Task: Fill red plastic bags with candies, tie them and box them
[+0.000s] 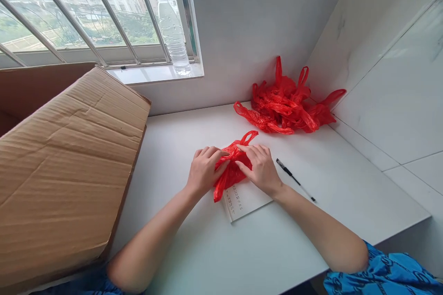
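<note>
Between my two hands is a crumpled red plastic bag (232,176), with one handle loop sticking up at its far right and another hanging at its near left. My left hand (206,168) grips the bag's left side, thumb and fingers closed on the film. On the right side, my right hand (258,166) pinches the same bag near its top. Beneath the bag lies a white notebook (247,203) with rows of small dark marks on its cover; its far part is hidden by the bag and my right hand. A black-and-clear pen (296,179) rests right of my right hand.
A heap of red plastic bags (287,106) lies at the back right against the wall. A large open cardboard box (69,161) takes up the left side. On the windowsill stands a clear bottle (173,37). The white table (194,249) ends at the right.
</note>
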The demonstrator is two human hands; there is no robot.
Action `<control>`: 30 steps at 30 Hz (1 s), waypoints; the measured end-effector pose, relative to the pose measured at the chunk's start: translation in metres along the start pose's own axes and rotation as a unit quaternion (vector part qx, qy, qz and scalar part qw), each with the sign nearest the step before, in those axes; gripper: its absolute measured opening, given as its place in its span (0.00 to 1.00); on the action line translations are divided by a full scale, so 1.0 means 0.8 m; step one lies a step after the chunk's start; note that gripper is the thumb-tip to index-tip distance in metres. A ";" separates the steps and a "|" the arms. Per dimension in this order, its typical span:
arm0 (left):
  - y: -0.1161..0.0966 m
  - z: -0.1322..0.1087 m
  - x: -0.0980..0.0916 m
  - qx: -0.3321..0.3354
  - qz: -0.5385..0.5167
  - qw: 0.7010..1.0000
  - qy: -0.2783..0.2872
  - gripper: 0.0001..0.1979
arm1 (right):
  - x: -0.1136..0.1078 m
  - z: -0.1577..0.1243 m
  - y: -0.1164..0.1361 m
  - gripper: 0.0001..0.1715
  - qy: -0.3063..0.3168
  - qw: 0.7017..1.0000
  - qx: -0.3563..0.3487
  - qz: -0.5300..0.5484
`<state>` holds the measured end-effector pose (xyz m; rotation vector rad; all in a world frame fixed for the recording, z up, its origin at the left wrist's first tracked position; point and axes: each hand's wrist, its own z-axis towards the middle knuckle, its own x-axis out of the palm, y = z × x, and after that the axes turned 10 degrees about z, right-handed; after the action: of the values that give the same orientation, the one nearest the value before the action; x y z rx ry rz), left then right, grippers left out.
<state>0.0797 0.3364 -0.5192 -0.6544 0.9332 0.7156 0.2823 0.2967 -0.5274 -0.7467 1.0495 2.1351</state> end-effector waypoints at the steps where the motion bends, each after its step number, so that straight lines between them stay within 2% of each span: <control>1: 0.000 0.000 0.000 0.006 0.005 1.000 0.008 0.11 | 0.001 0.001 0.000 0.22 0.004 1.000 0.002 -0.002; 4: 0.000 0.001 0.003 0.014 0.005 1.000 0.024 0.10 | 0.004 0.004 0.002 0.17 0.013 1.000 0.008 -0.015; 10: -0.001 0.007 0.002 0.022 0.004 1.000 0.005 0.12 | 0.004 0.012 0.007 0.13 0.049 0.998 0.024 -0.022; 14: 0.002 0.011 -0.011 0.010 0.002 1.000 -0.012 0.11 | -0.008 0.016 0.005 0.13 0.032 0.999 0.019 -0.009; 19: 0.037 0.017 -0.043 -0.060 -0.006 0.997 -0.048 0.11 | -0.049 0.015 -0.014 0.15 -0.042 0.997 0.057 0.024; 22: 0.057 0.017 -0.062 -0.126 -0.007 0.992 -0.007 0.12 | -0.068 0.012 -0.025 0.16 -0.015 0.994 0.099 0.049; 24: 0.056 0.015 -0.068 -0.140 0.005 0.990 0.009 0.13 | -0.068 0.009 -0.023 0.16 0.017 0.994 0.097 0.056; 26: 0.043 0.013 -0.067 -0.094 0.023 0.995 -0.007 0.14 | -0.058 0.008 -0.015 0.15 0.024 0.995 0.072 0.058; 30: 0.007 0.010 -0.050 0.060 0.040 0.997 -0.006 0.16 | -0.027 0.008 0.007 0.15 -0.004 0.997 0.039 0.072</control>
<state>0.0631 0.3357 -0.4815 -0.5080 0.9890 0.7276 0.2905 0.2928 -0.5064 -0.6429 1.2087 2.2002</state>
